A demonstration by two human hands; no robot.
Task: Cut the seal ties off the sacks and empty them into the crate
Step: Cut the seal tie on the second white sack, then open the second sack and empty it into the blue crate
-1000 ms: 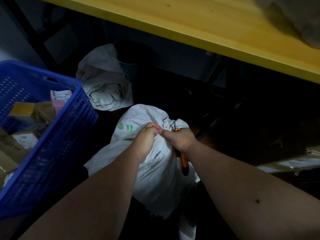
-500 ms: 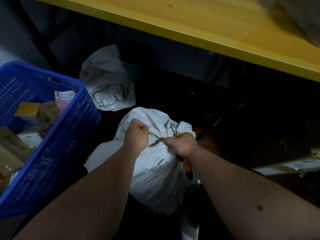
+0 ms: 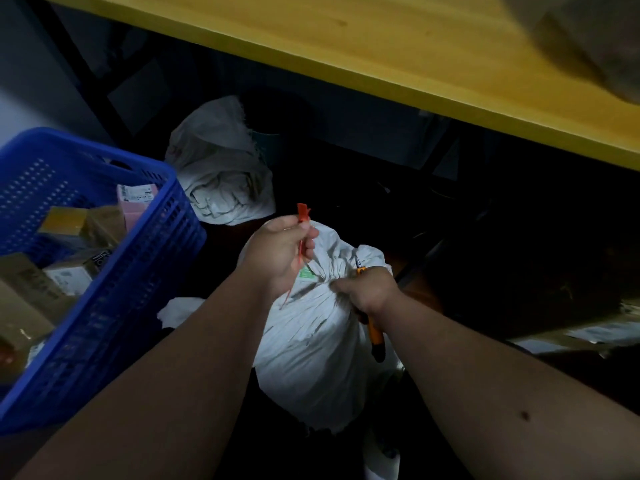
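Seal tie (image 3: 302, 233), a thin red plastic strip with a flat tab at its top, stands pinched in the person's left hand (image 3: 280, 258) at the centre of the frame, the tab poking out above the curled fingers and the tail trailing down below the palm across the white sack (image 3: 311, 337). The tie appears lifted clear of the sack's gathered neck, which sits just right of the left hand. The right hand (image 3: 369, 289), immediately right of that neck, has its fingers curled around an orange-handled cutter (image 3: 375, 336), whose small blades show above the knuckles and whose handle juts down past the wrist; the fingertips also touch the bunched fabric. The sack lies on the dark floor in the lower middle of the frame. A blue crate (image 3: 114, 296) with cartons inside fills the left side. A second, crumpled white sack (image 3: 221, 168) lies above centre, beneath the yellow tabletop (image 3: 381, 43) crossing the upper frame.
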